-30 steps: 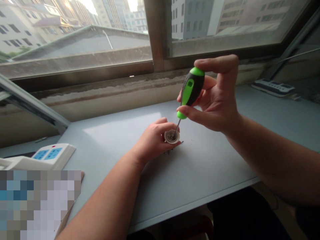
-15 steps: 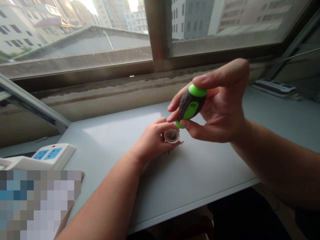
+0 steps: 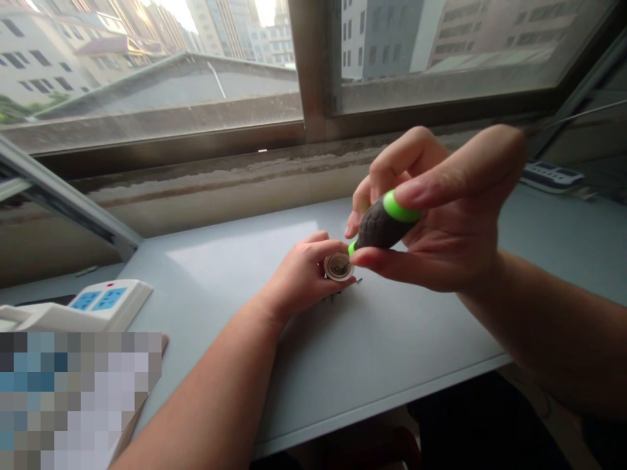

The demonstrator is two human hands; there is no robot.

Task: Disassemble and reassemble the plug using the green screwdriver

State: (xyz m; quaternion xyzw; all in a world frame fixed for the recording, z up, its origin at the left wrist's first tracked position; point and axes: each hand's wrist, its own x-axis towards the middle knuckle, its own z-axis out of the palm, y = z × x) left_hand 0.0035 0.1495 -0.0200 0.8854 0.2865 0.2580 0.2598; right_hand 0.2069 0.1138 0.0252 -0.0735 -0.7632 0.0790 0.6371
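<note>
My left hand (image 3: 306,274) is closed around a small round white cup-like part (image 3: 338,267), its open end facing up toward me. Inside its rim I see a recessed, greyish interior. In my right hand (image 3: 445,215) is a stubby screwdriver (image 3: 385,223) with a black and bright green handle, gripped between thumb and fingers. The handle slants, and its lower end points down-left at the opening of the white part. The tip lies within or just over that opening; its contact cannot be made out. Small metal pieces (image 3: 333,297) show beneath my left hand, too small to name.
The pale grey desk (image 3: 392,339) runs up to a window wall. At left stands a white power strip (image 3: 110,300) with blue sockets, with a blurred-out patch below it. A dark-and-white device (image 3: 553,176) lies at the far right. Metal frame bars (image 3: 68,192) slope at the sides.
My right hand has shifted right and turned, tilting the screwdriver handle further over to the right. My left hand and the white part stay nearly in place.
</note>
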